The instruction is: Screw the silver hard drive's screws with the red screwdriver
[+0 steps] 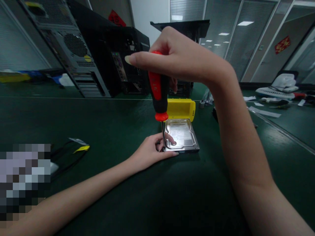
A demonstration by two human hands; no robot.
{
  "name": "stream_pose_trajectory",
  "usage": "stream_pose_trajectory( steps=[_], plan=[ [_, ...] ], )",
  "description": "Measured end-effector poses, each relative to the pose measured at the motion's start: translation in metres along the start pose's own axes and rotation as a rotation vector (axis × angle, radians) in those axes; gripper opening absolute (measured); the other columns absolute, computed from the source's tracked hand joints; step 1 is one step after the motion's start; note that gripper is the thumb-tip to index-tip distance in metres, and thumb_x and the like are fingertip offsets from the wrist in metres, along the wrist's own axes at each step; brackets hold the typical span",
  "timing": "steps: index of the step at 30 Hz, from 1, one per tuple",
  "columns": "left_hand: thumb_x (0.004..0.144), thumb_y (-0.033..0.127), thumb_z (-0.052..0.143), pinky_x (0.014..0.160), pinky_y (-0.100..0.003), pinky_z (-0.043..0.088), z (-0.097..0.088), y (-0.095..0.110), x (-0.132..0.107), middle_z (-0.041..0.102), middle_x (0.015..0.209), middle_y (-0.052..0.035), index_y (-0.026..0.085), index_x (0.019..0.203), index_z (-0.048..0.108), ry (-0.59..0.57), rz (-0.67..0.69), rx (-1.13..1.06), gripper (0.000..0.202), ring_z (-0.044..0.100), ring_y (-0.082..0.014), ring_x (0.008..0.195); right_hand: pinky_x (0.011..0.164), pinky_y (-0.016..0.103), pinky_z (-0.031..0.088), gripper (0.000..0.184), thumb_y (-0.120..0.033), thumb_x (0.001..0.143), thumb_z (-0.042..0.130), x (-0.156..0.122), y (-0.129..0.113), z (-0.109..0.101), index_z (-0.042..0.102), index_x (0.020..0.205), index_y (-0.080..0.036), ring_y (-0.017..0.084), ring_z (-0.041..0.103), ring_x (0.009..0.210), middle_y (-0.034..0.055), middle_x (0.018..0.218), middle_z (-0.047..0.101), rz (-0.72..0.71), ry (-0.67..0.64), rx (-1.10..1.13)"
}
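A silver hard drive (183,136) lies flat on the green table (110,124). My right hand (177,59) is closed round the red and black handle of a screwdriver (159,95), held upright with its thin shaft reaching down to the drive's near left corner. My left hand (154,150) rests on the table at that corner, fingers pinched about the shaft's tip and one finger lying on the drive's top.
A yellow box (182,108) stands just behind the drive. Open computer cases (81,49) stand at the back left and centre. Black cables with a yellow tag (81,149) lie at the left. A white keyboard and papers (273,91) sit at the far right.
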State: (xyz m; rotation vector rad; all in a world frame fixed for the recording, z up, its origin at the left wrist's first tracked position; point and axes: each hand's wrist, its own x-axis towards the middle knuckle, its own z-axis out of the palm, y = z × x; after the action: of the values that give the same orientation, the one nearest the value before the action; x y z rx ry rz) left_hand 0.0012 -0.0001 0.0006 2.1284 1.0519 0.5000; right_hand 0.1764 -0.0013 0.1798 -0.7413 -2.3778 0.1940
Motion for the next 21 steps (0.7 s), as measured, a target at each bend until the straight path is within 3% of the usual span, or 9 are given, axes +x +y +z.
stream_pose_trajectory(
  steps=[12, 21],
  plan=[
    [0.073, 0.056, 0.070, 0.056, -0.023, 0.026, 0.000, -0.003, 0.000, 0.036, 0.066, 0.0063, 0.018, 0.105, 0.061, 0.003, -0.002, 0.001, 0.050, 0.036, -0.0106, 0.059, 0.041, 0.010, 0.034, 0.043, -0.037, 0.092, 0.049, 0.000, 0.000, 0.002, 0.050, 0.060, -0.009, 0.000, 0.046, 0.043, -0.0036, 0.051, 0.046, 0.007, 0.010, -0.020],
    [0.073, 0.056, 0.069, 0.057, -0.023, 0.027, -0.001, 0.000, -0.001, 0.038, 0.066, 0.0067, 0.019, 0.104, 0.061, -0.002, 0.000, 0.000, 0.048, 0.037, -0.0108, 0.059, 0.038, 0.010, 0.030, 0.042, -0.036, 0.093, 0.047, -0.007, 0.001, -0.009, 0.054, 0.062, -0.008, 0.000, 0.041, 0.039, -0.0037, 0.049, 0.044, 0.138, -0.034, -0.110]
  ],
)
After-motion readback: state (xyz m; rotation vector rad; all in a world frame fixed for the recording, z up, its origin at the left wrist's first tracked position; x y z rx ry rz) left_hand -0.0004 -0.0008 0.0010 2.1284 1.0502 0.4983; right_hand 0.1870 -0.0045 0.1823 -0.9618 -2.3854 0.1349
